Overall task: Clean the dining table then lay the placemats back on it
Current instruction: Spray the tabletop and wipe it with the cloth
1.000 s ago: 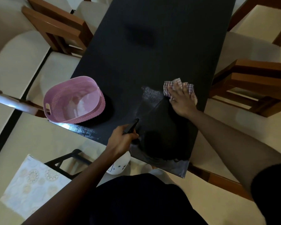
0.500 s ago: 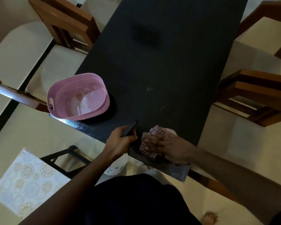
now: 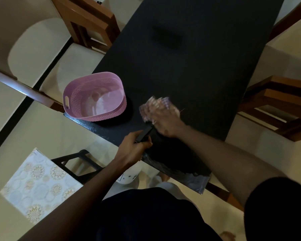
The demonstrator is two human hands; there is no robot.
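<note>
The black dining table (image 3: 189,66) runs away from me. My right hand (image 3: 165,120) lies flat on a crumpled checked cloth (image 3: 152,103) and presses it to the tabletop, just right of the pink basket; both are motion-blurred. At the table's near edge, my left hand (image 3: 130,148) grips the black head of a spray bottle (image 3: 129,176), whose white body hangs below the edge. A pale patterned placemat (image 3: 38,185) lies off the table at the lower left.
A pink perforated basket (image 3: 102,117) stands on the table's near left corner. Wooden chairs with cream seats stand at the left (image 3: 87,21) and at the right (image 3: 276,105). A black frame (image 3: 76,162) sits beside the placemat.
My right hand swept the cloth from the table's right side to the near edge, then up and left toward the basket. The left hand kept hold of the spray bottle.
</note>
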